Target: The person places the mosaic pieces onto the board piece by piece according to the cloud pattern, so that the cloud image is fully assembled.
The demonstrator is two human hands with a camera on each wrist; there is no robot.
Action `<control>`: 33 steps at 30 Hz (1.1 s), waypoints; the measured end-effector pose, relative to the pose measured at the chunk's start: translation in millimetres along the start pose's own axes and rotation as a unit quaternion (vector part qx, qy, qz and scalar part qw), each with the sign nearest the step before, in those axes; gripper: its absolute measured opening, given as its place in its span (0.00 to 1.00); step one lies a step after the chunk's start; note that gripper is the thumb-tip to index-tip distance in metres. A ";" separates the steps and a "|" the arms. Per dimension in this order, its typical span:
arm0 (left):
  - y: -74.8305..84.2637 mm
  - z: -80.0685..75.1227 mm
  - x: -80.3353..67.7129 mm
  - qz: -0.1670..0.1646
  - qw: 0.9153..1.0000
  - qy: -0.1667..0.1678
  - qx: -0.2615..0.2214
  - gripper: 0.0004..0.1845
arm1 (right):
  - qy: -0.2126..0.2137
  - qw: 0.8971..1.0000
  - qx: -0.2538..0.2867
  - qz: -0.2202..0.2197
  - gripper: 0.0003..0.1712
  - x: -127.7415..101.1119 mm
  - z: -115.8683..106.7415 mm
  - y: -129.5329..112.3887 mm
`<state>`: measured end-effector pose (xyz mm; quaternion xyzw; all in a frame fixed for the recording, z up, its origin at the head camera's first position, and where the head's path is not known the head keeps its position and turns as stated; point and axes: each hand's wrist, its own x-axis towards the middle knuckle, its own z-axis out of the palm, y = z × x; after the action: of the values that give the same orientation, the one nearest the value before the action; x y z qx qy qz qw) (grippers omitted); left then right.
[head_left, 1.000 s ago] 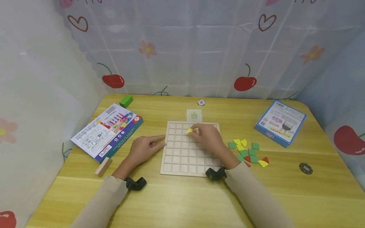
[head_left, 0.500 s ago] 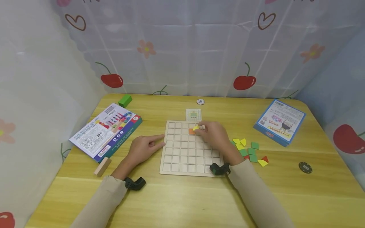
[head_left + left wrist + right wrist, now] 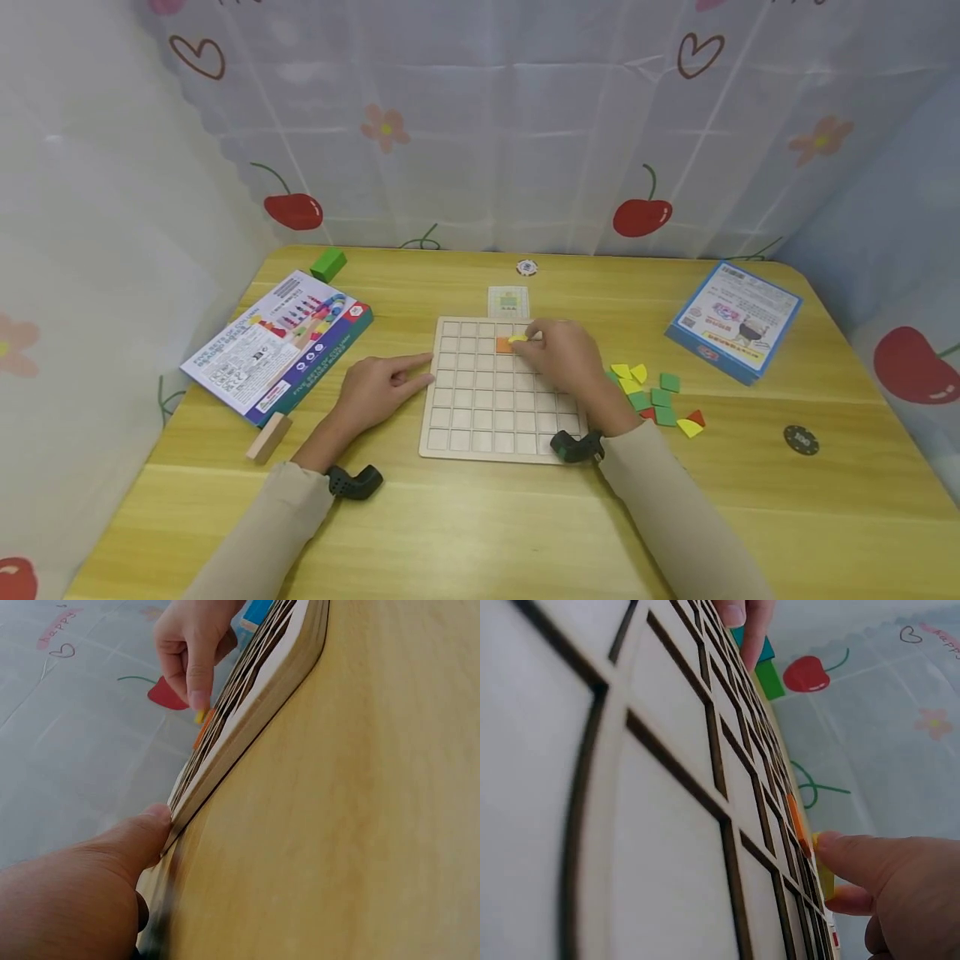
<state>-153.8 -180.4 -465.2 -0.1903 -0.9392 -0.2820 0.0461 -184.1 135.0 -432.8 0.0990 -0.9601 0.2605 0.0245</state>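
Observation:
On the table lies a square wooden grid board [image 3: 461, 421]. An orange tile [image 3: 504, 345] sits in one of its upper cells. My right hand [image 3: 566, 358] pinches a yellow tile [image 3: 517, 339] between thumb and fingertips, close over the board and just right of the orange tile. The right wrist view shows the yellow tile [image 3: 825, 877] standing on edge against the grid, partly covered by the thumb. My left hand [image 3: 378, 390] has its index finger and thumb stretched out, tips at the board's left edge; in the left wrist view the thumb [image 3: 154, 817] touches that edge.
Loose green tiles [image 3: 665, 416], yellow tiles [image 3: 620, 371] and red tiles [image 3: 697, 417] lie right of the board. A small pattern card [image 3: 508, 302] is behind it. Boxes stand left [image 3: 277, 346] and right [image 3: 735, 321], with wooden blocks [image 3: 268, 438] and poker chips [image 3: 802, 439] about.
My right hand has moved a little to the right with the yellow tile, baring the orange tile in its cell. The yellow tile has since dipped slightly. My left hand stays at the edge.

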 end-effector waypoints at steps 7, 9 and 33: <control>-0.5 0.1 -0.2 -0.005 1.000 -0.006 0.002 0.22 | 0.023 0.999 -0.043 0.016 0.25 -3.5 -0.3 3.6; -0.9 0.2 -0.2 -0.006 1.000 -0.006 0.003 0.22 | 0.027 0.998 -0.047 0.023 0.25 -4.4 -0.3 4.7; -0.5 -0.3 -0.6 -0.005 1.000 -0.003 0.004 0.22 | 0.036 0.999 0.001 0.010 0.14 -10.2 8.1 3.2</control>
<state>-153.4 -181.1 -465.3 -0.1862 -0.9415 -0.2775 0.0429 -174.8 135.4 -442.3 0.0804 -0.9592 0.2650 0.0564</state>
